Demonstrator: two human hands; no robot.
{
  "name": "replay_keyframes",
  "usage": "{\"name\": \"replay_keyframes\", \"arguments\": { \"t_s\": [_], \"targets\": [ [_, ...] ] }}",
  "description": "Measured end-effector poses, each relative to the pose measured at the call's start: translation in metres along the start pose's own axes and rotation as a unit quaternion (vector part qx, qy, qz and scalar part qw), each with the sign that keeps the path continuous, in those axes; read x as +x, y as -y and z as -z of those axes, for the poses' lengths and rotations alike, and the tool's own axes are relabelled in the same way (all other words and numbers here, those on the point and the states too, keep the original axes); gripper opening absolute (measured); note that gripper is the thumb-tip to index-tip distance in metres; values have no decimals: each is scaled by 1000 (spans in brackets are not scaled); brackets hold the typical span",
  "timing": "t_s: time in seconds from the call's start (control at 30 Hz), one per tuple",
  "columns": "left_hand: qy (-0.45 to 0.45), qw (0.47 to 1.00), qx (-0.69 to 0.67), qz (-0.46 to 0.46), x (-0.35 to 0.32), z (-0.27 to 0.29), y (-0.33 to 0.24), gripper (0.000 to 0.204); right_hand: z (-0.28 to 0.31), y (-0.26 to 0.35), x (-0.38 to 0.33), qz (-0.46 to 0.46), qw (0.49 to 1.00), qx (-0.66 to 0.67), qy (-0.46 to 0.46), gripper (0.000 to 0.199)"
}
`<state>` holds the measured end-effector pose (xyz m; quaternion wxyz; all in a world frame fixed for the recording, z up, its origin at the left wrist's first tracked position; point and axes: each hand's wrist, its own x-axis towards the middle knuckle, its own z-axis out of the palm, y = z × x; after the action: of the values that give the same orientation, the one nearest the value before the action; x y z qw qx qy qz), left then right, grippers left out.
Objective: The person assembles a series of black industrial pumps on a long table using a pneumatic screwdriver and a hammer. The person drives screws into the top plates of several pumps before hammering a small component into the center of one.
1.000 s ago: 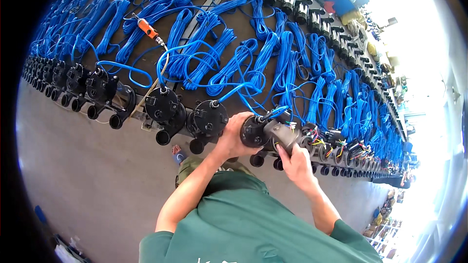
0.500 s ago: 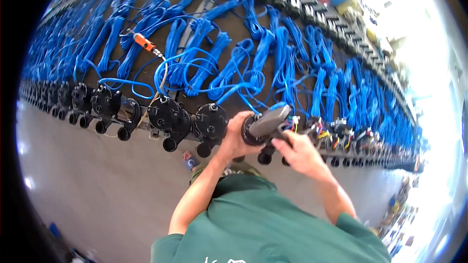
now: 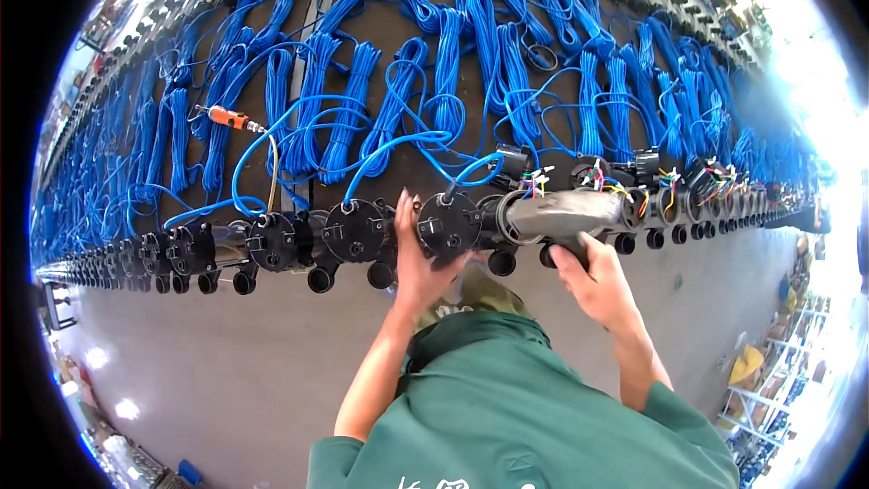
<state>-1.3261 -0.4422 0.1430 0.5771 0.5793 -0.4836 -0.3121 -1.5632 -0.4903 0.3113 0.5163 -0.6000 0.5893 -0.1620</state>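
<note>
My left hand (image 3: 418, 258) is wrapped round the near left side of a black cylindrical housing, with its fingers up beside the round black end cap (image 3: 450, 226). A blue cable comes out of the top of that cap. To the right of it, my right hand (image 3: 593, 282) grips the dark handle of a mallet with a thick grey head (image 3: 566, 215). The mallet head lies crosswise at the housing's right end and hides part of it; whether they touch I cannot tell. Another black-capped housing (image 3: 355, 230) stands just left of my left hand.
Similar housings line the bench's near edge, with open ones showing coloured wires (image 3: 670, 183) to the right. Bundled blue cables (image 3: 398, 95) cover the brown bench top (image 3: 380, 18). An orange air tool (image 3: 231, 118) on a hose lies at the left. Shelving (image 3: 769, 407) stands at the lower right.
The view has turned. The capped end now faces up in full view beside my left hand, and the mallet head has swung from over the housing to its right end, lying more level.
</note>
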Motion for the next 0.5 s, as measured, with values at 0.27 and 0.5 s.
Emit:
{"name": "replay_keyframes", "arguments": {
  "t_s": [0.27, 0.5],
  "targets": [
    [93, 805, -121, 573, -64, -27, 80, 43, -19, -66, -22, -121, 985, 120, -3, 27],
    [41, 981, 38, 184, -104, -45, 179, 23, -30, -88, -25, -154, 981, 117, 2, 29]
  ]
}}
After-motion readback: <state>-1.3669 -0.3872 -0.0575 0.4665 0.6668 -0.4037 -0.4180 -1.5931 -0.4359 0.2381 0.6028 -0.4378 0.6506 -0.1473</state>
